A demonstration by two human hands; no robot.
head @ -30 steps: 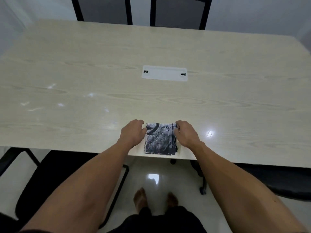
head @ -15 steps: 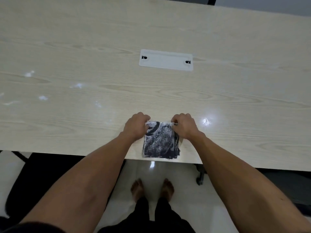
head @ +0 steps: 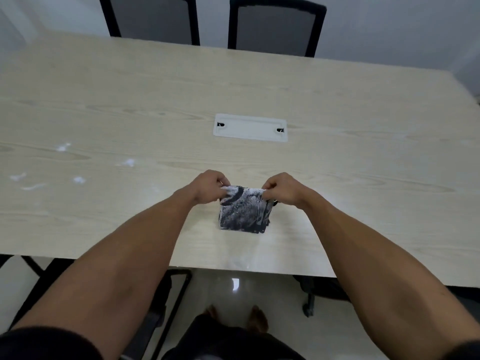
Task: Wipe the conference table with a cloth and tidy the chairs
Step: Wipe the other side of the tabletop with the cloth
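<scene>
A folded black-and-white patterned cloth lies on the pale wood conference table near its front edge. My left hand pinches the cloth's far left corner. My right hand pinches its far right corner. Both hands have curled fingers and lift the far edge slightly. White smudges dot the table's left part.
A white cable cover plate sits in the table's middle. Two black mesh chairs stand at the far side. A dark chair is under the near edge at left, another chair's base at right.
Both hands have gone from lying beside the cloth to pinching its far corners. The cloth now lies a little farther from the front edge.
</scene>
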